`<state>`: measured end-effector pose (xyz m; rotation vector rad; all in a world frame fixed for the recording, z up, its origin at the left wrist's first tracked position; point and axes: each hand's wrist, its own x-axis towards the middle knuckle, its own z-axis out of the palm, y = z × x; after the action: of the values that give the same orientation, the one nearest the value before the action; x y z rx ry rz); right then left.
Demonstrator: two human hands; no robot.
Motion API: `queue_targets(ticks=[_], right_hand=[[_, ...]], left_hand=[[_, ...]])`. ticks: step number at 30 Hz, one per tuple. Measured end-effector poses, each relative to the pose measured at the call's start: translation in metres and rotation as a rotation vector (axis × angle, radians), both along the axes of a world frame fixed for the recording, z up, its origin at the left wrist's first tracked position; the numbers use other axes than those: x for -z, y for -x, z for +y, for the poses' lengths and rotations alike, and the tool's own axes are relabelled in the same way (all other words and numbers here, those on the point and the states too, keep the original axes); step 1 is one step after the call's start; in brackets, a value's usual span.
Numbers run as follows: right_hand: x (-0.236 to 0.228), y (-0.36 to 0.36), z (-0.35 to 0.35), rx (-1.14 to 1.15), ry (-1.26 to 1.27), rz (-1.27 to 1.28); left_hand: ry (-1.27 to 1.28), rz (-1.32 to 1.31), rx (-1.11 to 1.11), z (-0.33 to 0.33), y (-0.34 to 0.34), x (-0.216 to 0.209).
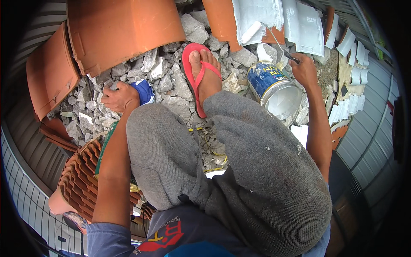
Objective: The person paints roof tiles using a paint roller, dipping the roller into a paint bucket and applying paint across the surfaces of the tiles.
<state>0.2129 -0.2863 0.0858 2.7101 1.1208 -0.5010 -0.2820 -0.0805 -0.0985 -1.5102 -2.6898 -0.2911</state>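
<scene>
My right hand [305, 70] is closed round the dark handle of a paint roller [251, 32]. The roller's thin wire arm runs up and left, and its white sleeve lies against a roof tile [261, 17] coated in white, with bare orange showing at its lower edge. Just below sits a blue paint can [269, 79], its open mouth facing me, whitened inside. Over on the left, my left hand [120, 97] rests on grey broken rubble [173, 83], thumb and bent fingers apart; the fingertips are partly hidden. A crumpled blue-and-white piece [144, 91] lies beside its wrist.
Unpainted orange tiles [124, 30] stand at the upper left. A stack of orange tiles [85, 175] sits lower left, next to a green can [105, 147] partly behind my forearm. My foot in a red flip-flop [198, 77] is planted on the rubble. Corrugated metal sheets [376, 115] flank the right.
</scene>
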Motion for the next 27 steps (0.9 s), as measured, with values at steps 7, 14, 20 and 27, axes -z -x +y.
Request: queue_targets(ticks=[7, 14, 20, 27], right_hand=[[-0.019, 0.038, 0.036, -0.265, -0.077, -0.197], [-0.029, 0.051, 0.066, -0.445, 0.117, -0.300], [-0.036, 0.037, 0.051, -0.178, 0.162, -0.206], [-0.013, -0.045, -0.065, 0.116, 0.049, -0.075]], left_hand=[[-0.013, 0.014, -0.012, 0.002, 0.004, 0.004], [-0.028, 0.013, -0.013, 0.005, 0.003, 0.001], [0.002, 0.020, -0.024, 0.001, 0.004, -0.001], [-0.008, -0.010, -0.010, 0.000, 0.001, 0.002]])
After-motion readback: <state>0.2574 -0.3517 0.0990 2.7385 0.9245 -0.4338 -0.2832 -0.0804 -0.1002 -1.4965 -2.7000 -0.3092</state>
